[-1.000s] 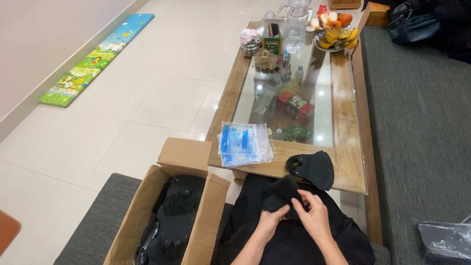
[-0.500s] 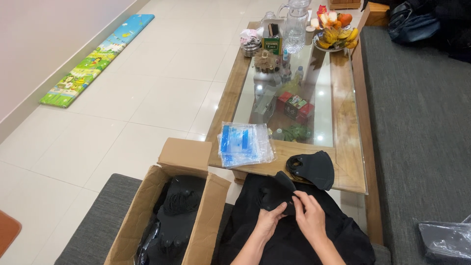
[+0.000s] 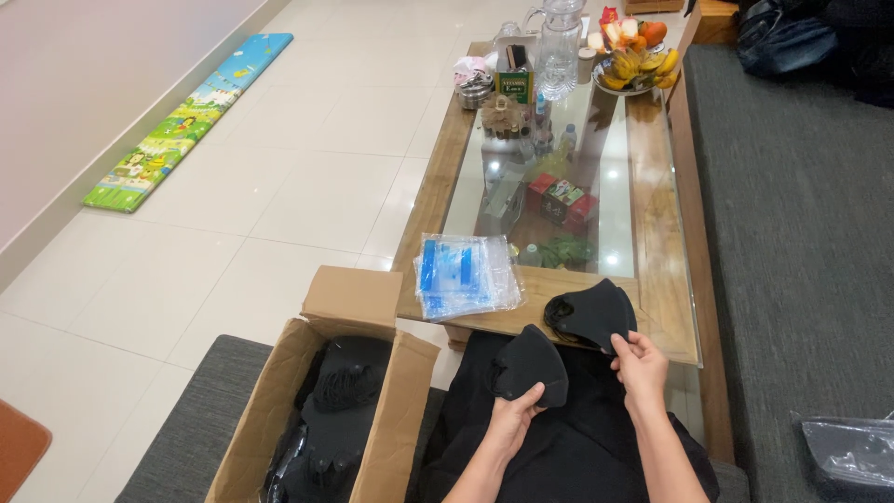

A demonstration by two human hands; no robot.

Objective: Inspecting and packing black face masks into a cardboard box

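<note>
My left hand (image 3: 513,418) grips a black face mask (image 3: 531,363) by its lower edge, holding it up over my lap. To its right, my right hand (image 3: 639,361) has its fingertips on the edge of a second black mask (image 3: 589,312), which rests on the near end of the wooden table (image 3: 667,270). A stack of clear plastic bags with blue print (image 3: 463,274) lies on the table's near left corner. An open cardboard box (image 3: 331,419) full of black masks stands left of my knees.
The glass-topped coffee table carries a glass jug (image 3: 561,42), a bowl of fruit (image 3: 633,61), a green box (image 3: 513,86) and small items. A colourful play mat (image 3: 191,116) lies by the wall. A grey rug (image 3: 801,233) is on the right, with a plastic bag (image 3: 852,452).
My hands have drawn apart: the left has lifted one mask up to the left, while the right has moved up to the mask on the table edge.
</note>
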